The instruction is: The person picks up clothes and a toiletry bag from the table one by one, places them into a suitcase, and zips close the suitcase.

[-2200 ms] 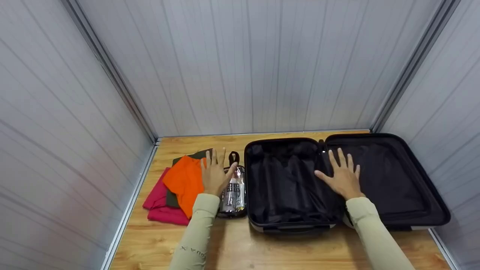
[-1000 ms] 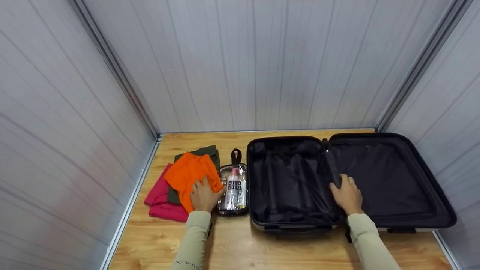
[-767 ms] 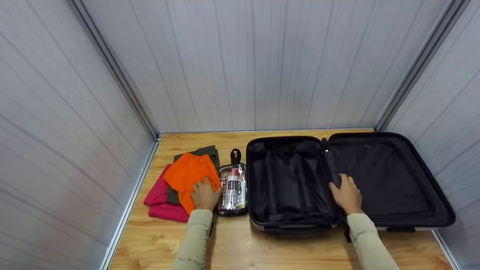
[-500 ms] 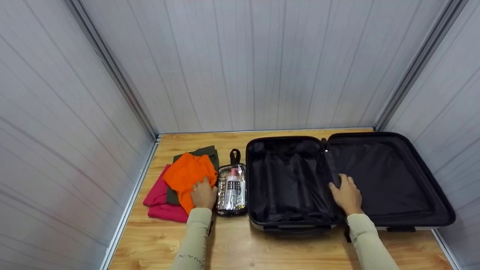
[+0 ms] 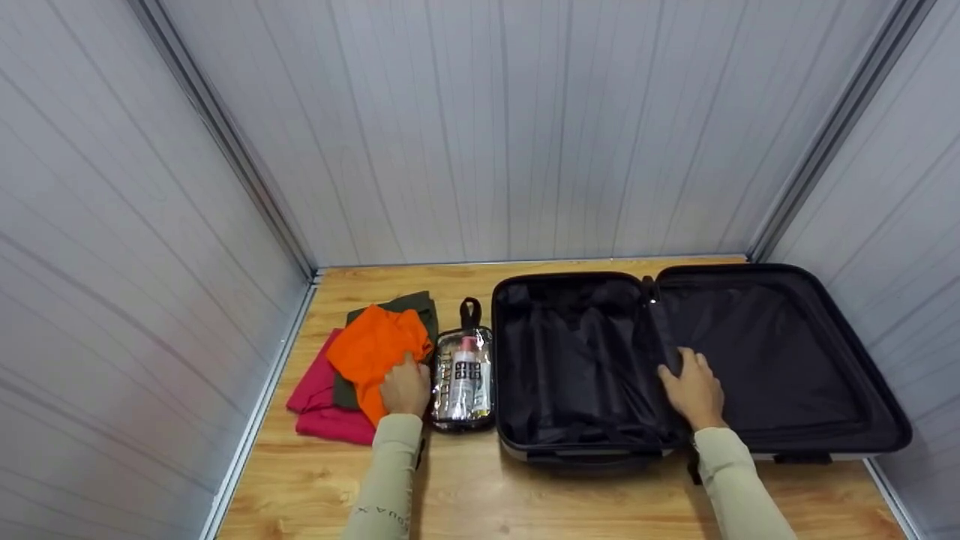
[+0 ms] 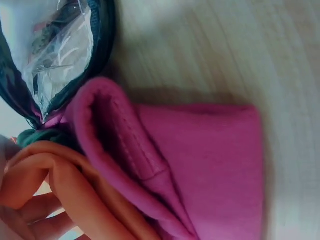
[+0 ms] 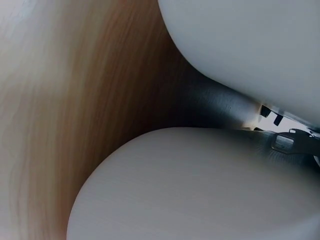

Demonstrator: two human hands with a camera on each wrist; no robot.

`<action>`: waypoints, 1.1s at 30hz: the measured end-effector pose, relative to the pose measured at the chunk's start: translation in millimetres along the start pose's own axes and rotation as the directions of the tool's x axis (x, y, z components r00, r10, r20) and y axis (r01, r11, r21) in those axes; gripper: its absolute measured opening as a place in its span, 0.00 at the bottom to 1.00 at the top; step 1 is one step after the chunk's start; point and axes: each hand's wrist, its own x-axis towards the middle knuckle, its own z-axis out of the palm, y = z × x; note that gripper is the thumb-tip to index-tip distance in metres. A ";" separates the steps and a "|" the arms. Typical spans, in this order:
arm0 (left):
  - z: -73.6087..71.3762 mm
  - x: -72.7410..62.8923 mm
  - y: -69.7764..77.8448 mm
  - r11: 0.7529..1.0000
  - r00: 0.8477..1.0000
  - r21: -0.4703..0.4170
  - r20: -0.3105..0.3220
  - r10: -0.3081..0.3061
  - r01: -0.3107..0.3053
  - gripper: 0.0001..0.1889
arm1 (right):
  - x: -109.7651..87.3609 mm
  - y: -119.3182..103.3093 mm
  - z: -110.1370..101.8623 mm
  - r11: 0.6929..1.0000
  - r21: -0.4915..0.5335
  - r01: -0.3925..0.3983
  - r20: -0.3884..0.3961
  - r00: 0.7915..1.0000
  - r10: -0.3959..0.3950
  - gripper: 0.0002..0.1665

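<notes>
My left hand [image 5: 405, 386] grips the right side of an orange garment [image 5: 367, 345], its fingers curled into the cloth. In the left wrist view, the orange fabric [image 6: 75, 190] bunches around the fingers [image 6: 45, 220]. Under it lie a dark green garment [image 5: 420, 304] and a folded pink garment [image 5: 330, 424]. Just right of this hand is a clear travel pouch [image 5: 463, 379] with a pink-capped bottle inside. My right hand [image 5: 694, 390] holds the middle divide of an opened black-lined suitcase [image 5: 577, 360], thumb on the left side; its fingertips are partly hidden.
The suitcase's right half [image 5: 780, 360] lies flat near the right wall [image 5: 900, 225]. Pale outer shells [image 7: 190, 185] and a hinge [image 7: 295, 142] show in the right wrist view. Wooden floor [image 5: 480, 502] spreads in front; a grey panel wall [image 5: 480, 150] stands behind.
Both hands have come down from a spread-finger hover. The left has taken hold of the orange garment and drawn its edge left off the pouch; the right has settled on the suitcase's middle.
</notes>
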 end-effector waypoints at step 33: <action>-4.7 -0.5 -16.7 0.958 0.964 -0.134 0.118 -0.237 0.252 0.15 | 0.8 0.5 -1.4 1.000 0.012 -0.009 0.025 1.000 0.009 0.38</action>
